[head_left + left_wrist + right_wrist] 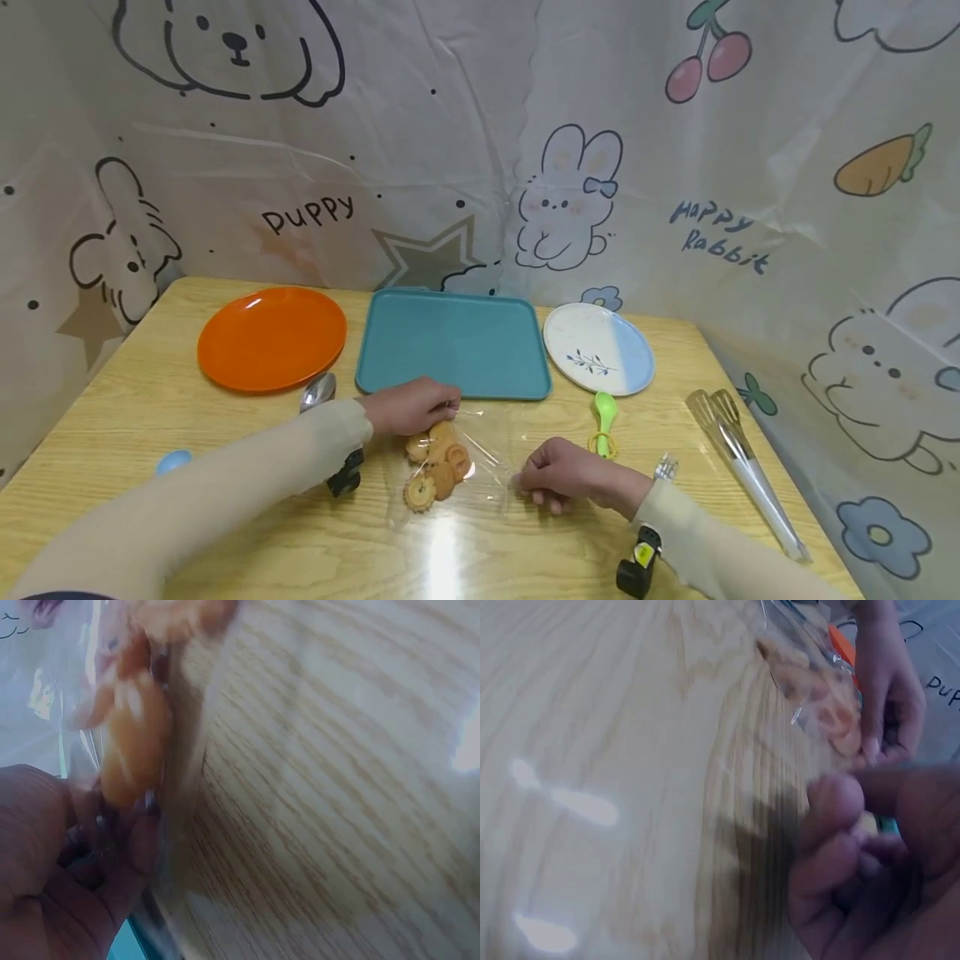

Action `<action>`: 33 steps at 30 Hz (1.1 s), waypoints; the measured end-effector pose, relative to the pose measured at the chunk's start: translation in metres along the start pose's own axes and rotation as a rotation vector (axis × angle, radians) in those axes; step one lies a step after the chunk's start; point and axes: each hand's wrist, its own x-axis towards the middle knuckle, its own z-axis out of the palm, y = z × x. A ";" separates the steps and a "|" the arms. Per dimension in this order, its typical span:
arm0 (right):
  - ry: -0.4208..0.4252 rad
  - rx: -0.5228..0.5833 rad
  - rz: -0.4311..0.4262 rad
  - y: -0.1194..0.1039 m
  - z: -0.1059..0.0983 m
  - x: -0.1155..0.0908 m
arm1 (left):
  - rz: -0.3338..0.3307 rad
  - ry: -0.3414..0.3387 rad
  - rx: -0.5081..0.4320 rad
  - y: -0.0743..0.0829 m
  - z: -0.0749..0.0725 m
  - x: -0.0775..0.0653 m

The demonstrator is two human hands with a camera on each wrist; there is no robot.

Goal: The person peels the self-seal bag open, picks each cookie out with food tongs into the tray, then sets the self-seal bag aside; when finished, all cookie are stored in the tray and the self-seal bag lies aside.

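Observation:
A clear plastic bag (491, 454) with several brown cookies (442, 475) inside lies on the wooden table, between both hands. My left hand (416, 406) pinches the bag at its far edge, close to the cookies. In the left wrist view, the thumb and fingers of that hand (75, 877) meet at the film just below a cookie (135, 742). At the bag's right end my right hand (558, 475) has its fingers curled and pinches the film's edge. The right wrist view shows those curled fingers (840, 862) close up; the film there is faint.
Along the back stand an orange plate (272, 340), a teal tray (453, 342) and a white-and-blue plate (596, 346). A green spoon (604, 412), a fork (665, 467) and metal tongs (750, 475) lie right. A metal spoon (318, 390) and a light blue object (174, 461) are left.

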 end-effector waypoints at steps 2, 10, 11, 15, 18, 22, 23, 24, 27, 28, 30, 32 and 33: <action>-0.035 -0.027 -0.015 0.003 -0.005 -0.003 | 0.011 -0.003 0.014 0.000 0.001 0.001; -0.004 0.092 0.060 0.009 0.001 -0.006 | 0.018 0.010 0.060 0.002 0.000 0.002; -0.012 0.123 0.068 0.009 0.002 -0.006 | 0.012 0.008 0.060 0.002 0.000 0.002; -0.029 0.184 0.053 0.008 0.010 -0.006 | 0.003 0.001 0.055 0.003 0.000 0.002; -0.033 0.198 0.042 0.009 0.012 -0.008 | 0.021 -0.007 0.054 0.003 -0.001 0.002; -0.092 0.140 0.047 0.010 0.007 -0.012 | 0.076 -0.010 0.076 0.002 -0.002 0.002; -0.111 0.111 0.044 0.011 0.005 -0.014 | 0.090 -0.008 0.087 0.001 -0.003 0.002; -0.129 0.082 0.039 0.011 0.003 -0.015 | 0.102 -0.006 0.095 0.001 -0.003 0.001; -0.136 -0.019 0.001 0.011 -0.002 -0.020 | 0.115 -0.003 0.101 0.000 -0.002 0.001; -0.121 -0.050 -0.013 0.010 -0.005 -0.020 | 0.106 -0.004 0.096 -0.001 -0.002 0.002; -0.068 -0.113 -0.033 0.006 -0.012 -0.022 | 0.088 -0.005 0.081 -0.001 -0.002 0.002; 0.027 -0.224 -0.096 0.001 -0.019 -0.020 | 0.064 -0.004 0.063 -0.001 -0.002 0.003; 0.085 -0.288 -0.135 -0.001 -0.023 -0.018 | 0.056 0.000 0.060 -0.001 -0.001 0.003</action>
